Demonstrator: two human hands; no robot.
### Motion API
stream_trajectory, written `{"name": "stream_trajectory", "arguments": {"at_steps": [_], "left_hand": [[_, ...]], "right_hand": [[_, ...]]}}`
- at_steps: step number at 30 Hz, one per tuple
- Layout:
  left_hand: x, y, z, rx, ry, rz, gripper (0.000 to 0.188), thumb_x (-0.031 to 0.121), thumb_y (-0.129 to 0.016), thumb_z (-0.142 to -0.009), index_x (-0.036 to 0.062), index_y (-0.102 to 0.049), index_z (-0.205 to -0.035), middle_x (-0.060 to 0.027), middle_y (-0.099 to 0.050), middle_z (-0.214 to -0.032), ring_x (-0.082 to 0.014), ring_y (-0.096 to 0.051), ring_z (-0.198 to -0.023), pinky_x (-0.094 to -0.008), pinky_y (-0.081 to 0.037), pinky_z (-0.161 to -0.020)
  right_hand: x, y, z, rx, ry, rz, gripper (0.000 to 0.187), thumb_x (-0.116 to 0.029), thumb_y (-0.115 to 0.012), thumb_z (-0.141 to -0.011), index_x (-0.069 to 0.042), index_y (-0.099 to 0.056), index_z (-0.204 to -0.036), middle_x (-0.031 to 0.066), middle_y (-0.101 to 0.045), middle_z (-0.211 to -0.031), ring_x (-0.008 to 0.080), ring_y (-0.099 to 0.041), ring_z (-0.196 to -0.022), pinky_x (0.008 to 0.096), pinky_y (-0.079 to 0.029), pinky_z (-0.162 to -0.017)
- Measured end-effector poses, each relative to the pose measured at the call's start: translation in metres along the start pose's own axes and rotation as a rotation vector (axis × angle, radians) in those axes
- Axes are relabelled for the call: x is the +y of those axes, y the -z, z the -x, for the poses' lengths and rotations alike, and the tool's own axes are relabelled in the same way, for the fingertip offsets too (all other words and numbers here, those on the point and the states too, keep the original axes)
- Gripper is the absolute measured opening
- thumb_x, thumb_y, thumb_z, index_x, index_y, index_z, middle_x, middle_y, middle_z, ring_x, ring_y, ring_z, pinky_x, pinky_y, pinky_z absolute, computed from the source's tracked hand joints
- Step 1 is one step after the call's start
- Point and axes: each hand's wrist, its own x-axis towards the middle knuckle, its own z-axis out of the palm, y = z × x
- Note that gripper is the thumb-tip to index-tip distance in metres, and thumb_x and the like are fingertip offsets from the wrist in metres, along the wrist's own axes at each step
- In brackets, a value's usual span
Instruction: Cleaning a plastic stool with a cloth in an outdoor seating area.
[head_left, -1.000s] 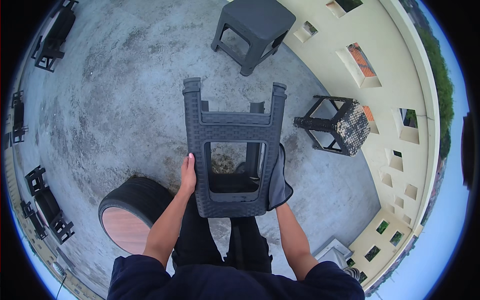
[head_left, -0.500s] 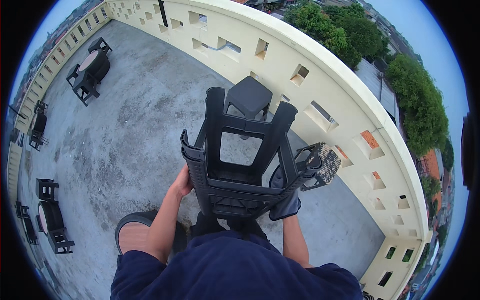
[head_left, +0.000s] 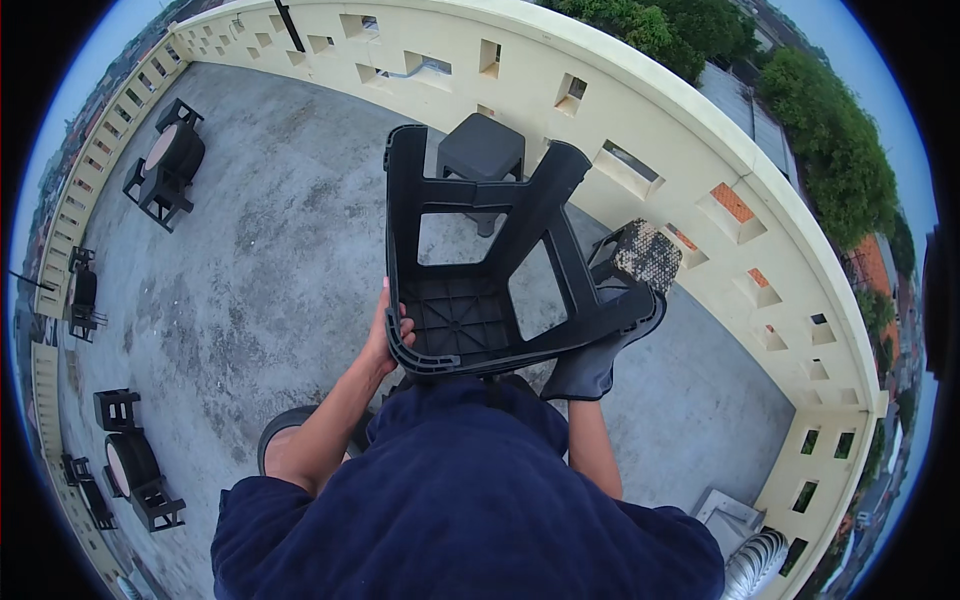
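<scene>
A black plastic stool [head_left: 462,310] is held up in front of my body, its legs pointing away and its ribbed underside showing between them. My left hand [head_left: 385,335] grips the stool's left side, with fingertips curled over the edge. My right hand, covered by a dark grey cloth or mitt [head_left: 585,372], presses against the stool's right leg. The fingers under that cloth are hidden. Below my left forearm stands a round low table with a wood-coloured top [head_left: 280,450], partly covered by my arm.
Ahead by the cream pierced wall [head_left: 520,50] stands another dark stool [head_left: 482,145]. A stool with a patterned seat [head_left: 648,252] is to its right. Round tables [head_left: 170,148] with stools stand along the left. A silver flexible duct [head_left: 757,562] lies at lower right.
The stool has tilted, so its underside now faces me more, and it has come closer to my body. Both hands moved with it, and my view has shifted.
</scene>
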Motion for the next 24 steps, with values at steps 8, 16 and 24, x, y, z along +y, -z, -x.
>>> {"name": "stream_trajectory", "arguments": {"at_steps": [8, 16, 24], "left_hand": [[-0.019, 0.005, 0.025, 0.113, -0.136, 0.201, 0.066, 0.079, -0.051, -0.087, 0.0141, -0.042, -0.079, 0.0025, -0.029, -0.052, -0.0107, -0.034, -0.038, -0.0247, -0.031, -0.031], [-0.028, -0.001, 0.033, 0.204, -0.231, 0.117, 0.061, 0.073, -0.051, -0.090, 0.0136, -0.046, -0.081, 0.0011, -0.030, -0.053, -0.0121, -0.034, -0.038, -0.0243, -0.032, -0.033], [-0.032, -0.042, 0.036, 0.296, -0.288, 0.025, 0.050, 0.064, -0.052, -0.096, 0.0160, -0.053, -0.084, 0.0035, -0.045, -0.058, -0.0089, -0.043, -0.044, -0.0252, -0.037, -0.042]], "right_hand": [[-0.053, -0.065, 0.073, 0.016, 0.487, 0.902, 0.052, -0.041, -0.060, -0.094, -0.008, -0.058, -0.134, 0.0101, -0.063, -0.128, 0.0241, -0.059, -0.120, 0.0415, -0.042, -0.105], [-0.105, -0.083, 0.051, -0.995, 0.130, 0.556, 0.038, -0.029, -0.060, -0.088, -0.005, -0.069, -0.117, 0.0186, -0.067, -0.118, 0.0333, -0.064, -0.111, 0.0395, -0.049, -0.092], [0.053, 0.004, -0.016, -1.570, -0.160, 0.678, 0.051, -0.036, -0.067, -0.087, -0.005, -0.064, -0.127, 0.0194, -0.068, -0.123, 0.0318, -0.064, -0.116, 0.0396, -0.049, -0.095]]}}
